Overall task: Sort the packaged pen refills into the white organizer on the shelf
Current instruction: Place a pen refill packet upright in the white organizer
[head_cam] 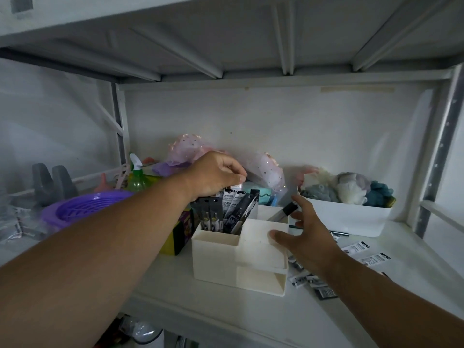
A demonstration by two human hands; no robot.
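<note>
1. A white shelf (pixel 226 307) sits under another shelf, with a white wall behind.
2. A white organizer (pixel 239 257) stands in the middle of the shelf.
3. Packs of pen refills (pixel 227 209) stand upright in its back left box.
4. The left hand (pixel 216 174) is over those packs, fingers curled, pinching the top of one pack.
5. The right hand (pixel 305 237) is just right of the organizer, fingers spread, holding nothing; its thumb touches the front box.
6. More refill packs (pixel 361 249) lie flat on the shelf to the right.
7. A white bin (pixel 351 217) of soft yarn stands at the back right.
8. A purple basket (pixel 82 209) and a green spray bottle (pixel 136 179) stand at the left.
</note>
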